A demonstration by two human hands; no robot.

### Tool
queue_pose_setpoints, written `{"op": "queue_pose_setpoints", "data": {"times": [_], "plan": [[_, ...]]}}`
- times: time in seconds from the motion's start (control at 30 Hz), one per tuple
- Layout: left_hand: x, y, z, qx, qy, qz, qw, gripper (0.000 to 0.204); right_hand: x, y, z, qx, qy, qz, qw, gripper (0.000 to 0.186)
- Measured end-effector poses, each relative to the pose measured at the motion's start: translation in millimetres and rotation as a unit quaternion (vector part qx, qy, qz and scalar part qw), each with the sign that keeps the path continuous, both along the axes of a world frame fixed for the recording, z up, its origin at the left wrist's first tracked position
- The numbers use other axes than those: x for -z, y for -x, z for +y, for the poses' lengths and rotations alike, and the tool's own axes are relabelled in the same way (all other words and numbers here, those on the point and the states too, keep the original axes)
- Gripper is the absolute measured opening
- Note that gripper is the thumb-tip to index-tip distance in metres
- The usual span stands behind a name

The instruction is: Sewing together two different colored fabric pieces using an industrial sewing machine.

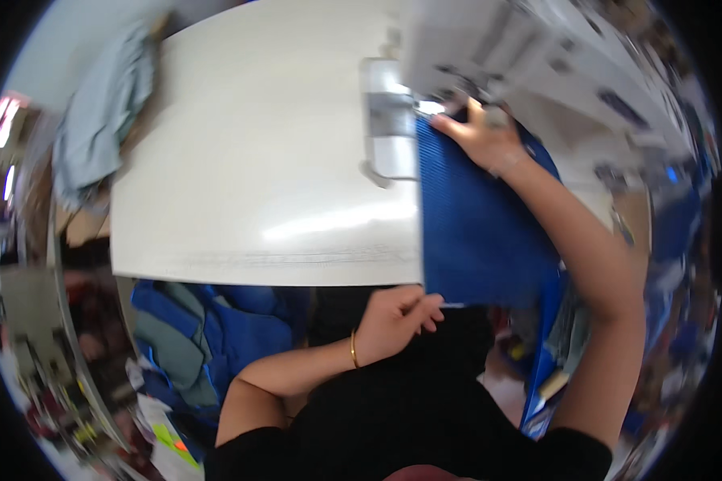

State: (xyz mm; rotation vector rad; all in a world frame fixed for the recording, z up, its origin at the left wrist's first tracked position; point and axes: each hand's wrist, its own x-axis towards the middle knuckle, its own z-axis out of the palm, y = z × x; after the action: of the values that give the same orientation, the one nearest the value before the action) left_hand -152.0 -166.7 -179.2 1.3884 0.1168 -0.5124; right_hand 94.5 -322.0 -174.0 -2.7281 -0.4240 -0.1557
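Note:
A blue fabric piece (481, 216) lies over the right part of a white sewing table (241, 160), its far end reaching under the head of a white sewing machine (521, 48). My right hand (489, 138) rests on the far end of the fabric close to the needle area, thumb stretched out to the left and the other fingers partly hidden by the machine. At the table's front edge, my left hand (393, 322) is closed at the near left corner of the fabric, with fingertips curled. Some blur covers the machine and the right hand.
A metal plate (391, 120) is set into the tabletop left of the needle area. Light grey-blue garments (108, 112) hang at the table's far left. Blue and grey-green cloth pieces (208, 329) are heaped below the front edge. A blue bin (544, 353) stands at my right.

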Motion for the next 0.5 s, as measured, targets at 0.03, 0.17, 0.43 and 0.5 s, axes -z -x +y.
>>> {"op": "queue_pose_setpoints", "data": {"times": [0.03,0.17,0.43,0.5], "plan": [[-3.1,-1.5,8.9,0.054,-0.007,-0.001,0.999,0.034,-10.7,10.5,-4.0,-0.016,-0.011,0.046,0.999,0.067],[-20.7,-14.3,83.8,0.065,-0.231,-0.344,0.908,0.027,-54.3,56.0,-12.5,-0.116,0.083,0.03,0.989,0.049],[-60.8,-160.5,381.7,-0.352,-0.785,-0.408,0.306,0.028,-85.1,127.8,-29.4,-0.219,-0.035,-0.041,0.974,0.036],[-54.3,-168.6,422.6,-0.341,-0.813,-0.388,0.268,0.026,-86.3,136.4,-30.8,-0.214,-0.046,-0.02,0.976,0.036]]}}
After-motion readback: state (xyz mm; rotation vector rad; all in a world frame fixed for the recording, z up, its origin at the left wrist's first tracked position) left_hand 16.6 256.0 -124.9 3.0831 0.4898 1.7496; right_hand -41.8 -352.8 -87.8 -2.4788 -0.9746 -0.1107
